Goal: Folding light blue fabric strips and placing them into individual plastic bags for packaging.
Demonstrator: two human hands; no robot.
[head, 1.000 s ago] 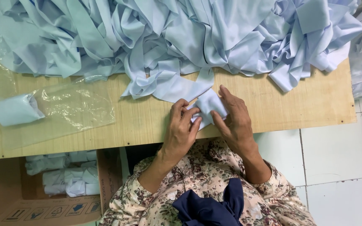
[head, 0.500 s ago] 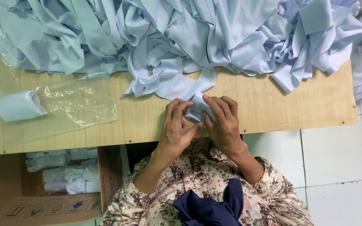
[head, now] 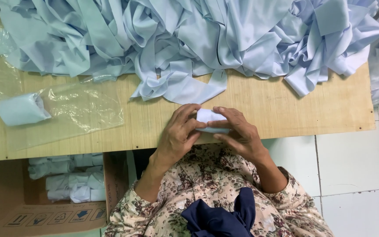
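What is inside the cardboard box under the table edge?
The cardboard box holds rolled pale blue fabric bundles, stacked in rows. The wooden table covers the box's far part, so how many more lie there cannot be seen.

Both hands close round a small folded piece of pale blue cloth point(head: 209, 118) at the table's point(head: 286, 105) near edge.
The left hand point(head: 178, 134) and right hand point(head: 237, 131) face each other; a heap of blue cloth strips point(head: 189, 39) lies beyond.
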